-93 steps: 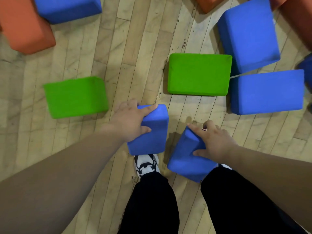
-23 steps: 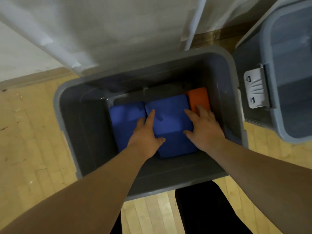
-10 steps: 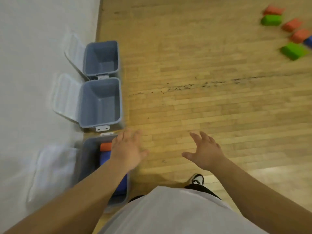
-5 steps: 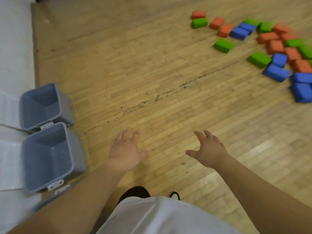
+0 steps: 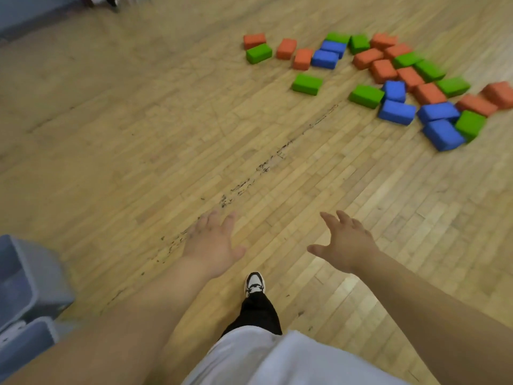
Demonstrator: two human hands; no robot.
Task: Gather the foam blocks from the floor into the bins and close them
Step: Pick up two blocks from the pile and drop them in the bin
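Several foam blocks in orange, green and blue lie scattered on the wooden floor at the upper right, among them a green block [image 5: 307, 84] nearest the left and a blue block [image 5: 397, 112] further right. My left hand [image 5: 212, 244] and my right hand [image 5: 345, 241] are held out in front of me with fingers spread, holding nothing, far from the blocks. A grey bin [image 5: 36, 276] shows at the lower left edge, partly cut off.
A second grey bin [image 5: 25, 345] sits below the first at the left edge. My foot in a black-and-white shoe [image 5: 254, 284] steps on the floor between my arms. A dark scuff line [image 5: 249, 182] runs diagonally across the boards.
The view has swung away from the bins towards the block pile, which now looks closer. Both hands stay empty and spread. The bins have slid to the lower left edge.
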